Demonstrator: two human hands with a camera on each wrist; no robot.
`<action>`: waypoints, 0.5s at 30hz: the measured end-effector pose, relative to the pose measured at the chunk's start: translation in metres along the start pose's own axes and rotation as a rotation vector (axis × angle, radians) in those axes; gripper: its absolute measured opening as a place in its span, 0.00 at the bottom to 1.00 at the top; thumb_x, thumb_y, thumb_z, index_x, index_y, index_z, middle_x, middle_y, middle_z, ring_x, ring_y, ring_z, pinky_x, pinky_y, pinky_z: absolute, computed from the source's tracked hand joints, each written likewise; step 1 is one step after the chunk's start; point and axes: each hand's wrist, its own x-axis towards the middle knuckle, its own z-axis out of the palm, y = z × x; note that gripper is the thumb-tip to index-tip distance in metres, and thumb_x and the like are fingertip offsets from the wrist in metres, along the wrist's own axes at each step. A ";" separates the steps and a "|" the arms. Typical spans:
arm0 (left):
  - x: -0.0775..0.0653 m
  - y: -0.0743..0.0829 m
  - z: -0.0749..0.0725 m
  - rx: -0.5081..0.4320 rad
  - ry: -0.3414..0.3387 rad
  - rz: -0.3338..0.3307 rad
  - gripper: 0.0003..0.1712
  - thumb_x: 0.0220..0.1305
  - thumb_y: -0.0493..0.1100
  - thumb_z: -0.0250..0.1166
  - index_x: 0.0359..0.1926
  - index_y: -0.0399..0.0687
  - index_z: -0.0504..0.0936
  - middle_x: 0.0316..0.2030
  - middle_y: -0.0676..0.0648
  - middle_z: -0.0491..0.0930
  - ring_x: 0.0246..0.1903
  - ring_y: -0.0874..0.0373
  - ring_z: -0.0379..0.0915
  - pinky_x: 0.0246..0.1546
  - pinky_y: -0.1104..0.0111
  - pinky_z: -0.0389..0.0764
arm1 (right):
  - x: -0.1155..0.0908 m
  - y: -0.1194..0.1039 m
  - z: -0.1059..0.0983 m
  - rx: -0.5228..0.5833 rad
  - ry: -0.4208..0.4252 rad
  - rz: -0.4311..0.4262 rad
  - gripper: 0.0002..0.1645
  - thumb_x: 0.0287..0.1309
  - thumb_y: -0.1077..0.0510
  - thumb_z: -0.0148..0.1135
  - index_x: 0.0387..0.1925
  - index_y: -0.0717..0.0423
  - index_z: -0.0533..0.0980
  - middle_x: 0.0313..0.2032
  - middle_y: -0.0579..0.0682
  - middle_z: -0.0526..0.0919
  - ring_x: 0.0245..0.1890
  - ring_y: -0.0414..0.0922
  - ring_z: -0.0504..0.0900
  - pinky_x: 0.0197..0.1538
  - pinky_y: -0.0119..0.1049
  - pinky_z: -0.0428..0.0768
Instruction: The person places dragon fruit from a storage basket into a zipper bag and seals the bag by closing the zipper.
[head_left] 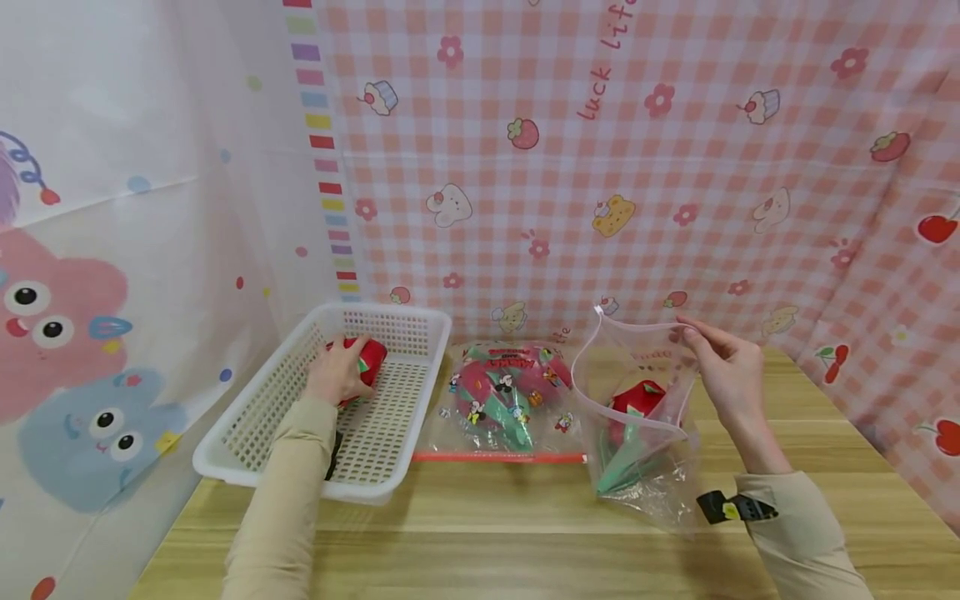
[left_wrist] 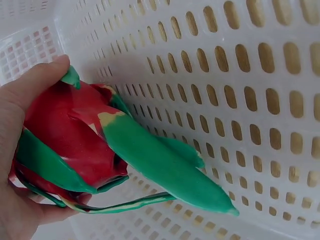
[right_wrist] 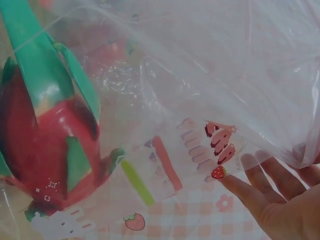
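Inside the white plastic basket (head_left: 408, 392), my left hand (head_left: 341, 372) grips a red dragon fruit (left_wrist: 75, 135) with green leaf scales. Thumb and fingers curl round its sides in the left wrist view, its longest green leaf pointing away from the palm. On the right, my right hand (head_left: 731, 367) pinches the rim of a clear zip bag (head_left: 667, 492), its mouth spread wide. A second dragon fruit (right_wrist: 55, 135) lies within that bag, green leaves toward the table. The right hand's fingertips (right_wrist: 250, 162) are partly behind the film.
Between basket and open bag lies a flat printed zip bag (head_left: 442, 433) with a red strip, holding red and green fruit. A dark strap (head_left: 334, 454) shows by the left wrist in the basket. Behind the wooden table (head_left: 487, 533) hangs a pink checked cloth (head_left: 510, 183).
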 end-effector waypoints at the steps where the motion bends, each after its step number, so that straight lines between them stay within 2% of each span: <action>1: 0.000 0.000 0.001 0.009 0.010 0.008 0.55 0.41 0.53 0.76 0.70 0.51 0.59 0.64 0.25 0.57 0.58 0.20 0.58 0.43 0.30 0.71 | 0.000 0.000 0.000 0.005 0.001 0.000 0.24 0.66 0.50 0.54 0.55 0.63 0.76 0.30 0.20 0.80 0.39 0.19 0.78 0.40 0.15 0.77; 8: 0.000 0.000 0.002 0.062 0.039 0.033 0.54 0.41 0.53 0.75 0.69 0.53 0.60 0.63 0.26 0.59 0.55 0.21 0.62 0.37 0.35 0.76 | -0.001 -0.002 0.001 0.014 -0.003 0.018 0.24 0.65 0.51 0.55 0.54 0.64 0.76 0.30 0.20 0.80 0.38 0.20 0.79 0.39 0.16 0.78; 15: -0.001 -0.001 0.002 0.048 0.065 0.043 0.52 0.41 0.53 0.75 0.68 0.52 0.61 0.62 0.26 0.60 0.55 0.22 0.62 0.37 0.36 0.76 | 0.000 -0.002 0.001 0.021 -0.004 0.026 0.25 0.65 0.50 0.54 0.54 0.64 0.76 0.31 0.21 0.80 0.38 0.20 0.79 0.38 0.18 0.79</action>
